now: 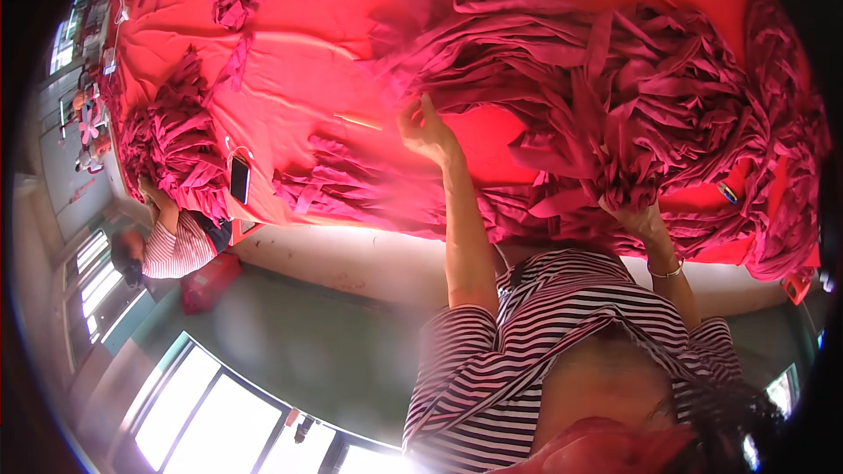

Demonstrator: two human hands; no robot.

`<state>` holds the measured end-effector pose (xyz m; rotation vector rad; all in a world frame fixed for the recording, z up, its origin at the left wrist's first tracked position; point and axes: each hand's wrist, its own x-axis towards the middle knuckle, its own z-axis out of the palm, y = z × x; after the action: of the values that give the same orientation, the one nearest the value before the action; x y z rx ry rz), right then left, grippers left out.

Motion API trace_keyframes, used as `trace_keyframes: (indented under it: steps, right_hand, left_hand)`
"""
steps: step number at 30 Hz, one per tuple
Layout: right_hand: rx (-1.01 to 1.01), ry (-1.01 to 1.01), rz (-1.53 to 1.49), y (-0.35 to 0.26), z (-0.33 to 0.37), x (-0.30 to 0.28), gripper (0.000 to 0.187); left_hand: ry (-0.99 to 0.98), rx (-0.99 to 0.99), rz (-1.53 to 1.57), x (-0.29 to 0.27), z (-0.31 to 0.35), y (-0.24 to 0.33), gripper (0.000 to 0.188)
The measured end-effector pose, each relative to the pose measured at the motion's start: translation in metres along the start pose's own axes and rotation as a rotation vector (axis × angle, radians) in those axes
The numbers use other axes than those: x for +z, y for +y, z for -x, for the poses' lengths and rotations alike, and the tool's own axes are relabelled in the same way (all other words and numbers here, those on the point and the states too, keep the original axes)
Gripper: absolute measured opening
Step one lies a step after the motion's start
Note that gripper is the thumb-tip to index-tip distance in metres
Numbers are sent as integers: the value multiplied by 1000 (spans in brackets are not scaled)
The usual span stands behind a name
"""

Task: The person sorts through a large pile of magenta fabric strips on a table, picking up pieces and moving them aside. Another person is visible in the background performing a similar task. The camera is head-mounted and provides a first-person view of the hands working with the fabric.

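A large heap of dark red fabric strips (650, 96) lies across the right half of the red-covered table (290, 57). My right hand (639, 218) is closed around a gathered bunch of these strips at the heap's near edge, and the cloth hides most of its fingertips. My left hand (428, 133) is raised at the left end of the heap, beside the loose strip ends. Its fingers are curled in toward the thumb; whether a strip end is caught between them is too small to make out.
A flatter row of strips (338, 180) lies along the near edge. Left of it are a phone (239, 177) with a cable and a thin yellow stick (358, 122). At the far left, a person in a striped shirt (180, 246) handles another strip pile (180, 145).
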<state>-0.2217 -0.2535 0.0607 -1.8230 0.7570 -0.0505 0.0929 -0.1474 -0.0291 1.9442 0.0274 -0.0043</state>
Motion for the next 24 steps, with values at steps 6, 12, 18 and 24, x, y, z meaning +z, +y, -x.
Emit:
trace_keyframes:
  steps: [6, 12, 18, 24]
  right_hand:
    - [-141, -69, -461, -60, -40, -7, 64]
    - [-488, -276, -90, -92, -69, -15, 79]
    - [-257, -141, -309, -12, -10, -10, 82]
    - [-53, -78, -173, 21, 4, -6, 82]
  left_hand:
    - [-301, -3, 227, -52, 54, 78, 16]
    - [-962, -183, 647, -56, 84, 131, 13]
    - [-183, -138, -59, -15, -22, 3, 24]
    - [-366, 179, -294, -10, -13, -12, 19]
